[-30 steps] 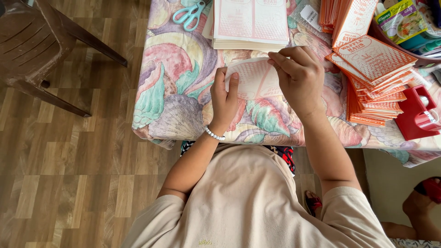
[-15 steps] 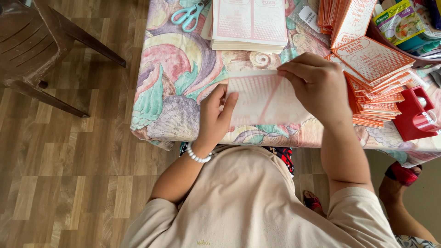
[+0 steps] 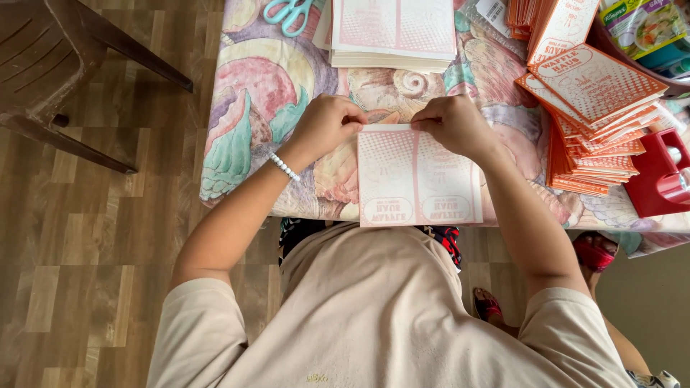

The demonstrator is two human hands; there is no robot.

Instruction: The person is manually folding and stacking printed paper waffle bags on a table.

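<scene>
- Left hand (image 3: 327,126): fingers curled, pinching the far left corner of a printed paper sheet (image 3: 417,176); a white bead bracelet (image 3: 284,167) sits at the wrist.
- Right hand (image 3: 454,123): fingers curled, gripping the far edge of the same sheet, right of its middle.
- Printed paper sheet: pale, with red dotted panels divided by a vertical line down the centre; it lies flat on the counter (image 3: 251,93), its near edge level with the counter's near edge, just in front of the person's torso.
- Counter: covered by a cloth patterned with large shells in pink, green and cream.
- Stack of flat sheets (image 3: 393,32): same red print, on the counter beyond both hands, apart from them.
- Scissors (image 3: 287,13): pale blue handles, beside the left edge of that stack.
- Folded orange-red sleeves (image 3: 593,108): a fanned pile to the right of the right hand, near but not touching it.
- Red tape dispenser (image 3: 661,179): at the counter's right edge, just beside the pile.
- Brown plastic chair (image 3: 50,65): on the wood-pattern floor, well left of the counter.
</scene>
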